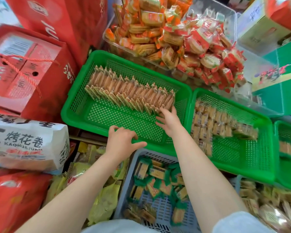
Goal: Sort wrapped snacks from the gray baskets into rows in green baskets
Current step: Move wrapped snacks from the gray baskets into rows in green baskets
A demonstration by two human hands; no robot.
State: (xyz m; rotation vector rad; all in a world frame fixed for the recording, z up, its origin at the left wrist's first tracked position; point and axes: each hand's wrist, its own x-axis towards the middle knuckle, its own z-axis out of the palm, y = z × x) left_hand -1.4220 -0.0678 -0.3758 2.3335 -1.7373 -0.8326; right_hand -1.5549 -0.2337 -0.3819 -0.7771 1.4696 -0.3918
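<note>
Our right hand (168, 120) rests spread fingers on the near end of the snack row (129, 92) in the green basket (97, 118); left hand (123, 138) apparently just touches its rim. Light, crinkly, brittle packets: we'd pinch their edges.

Two bare forearms with no rings or watch; pale light-blue clothing (238, 222) shows at the bottom edge.

From my feed the light is bright, even and diffuse, with soft, faint shadows; clear wrappers (160, 27) at the top glint; wide-angle bending curves the edges; the right side and lower-right corner smear with motion blur.
</note>
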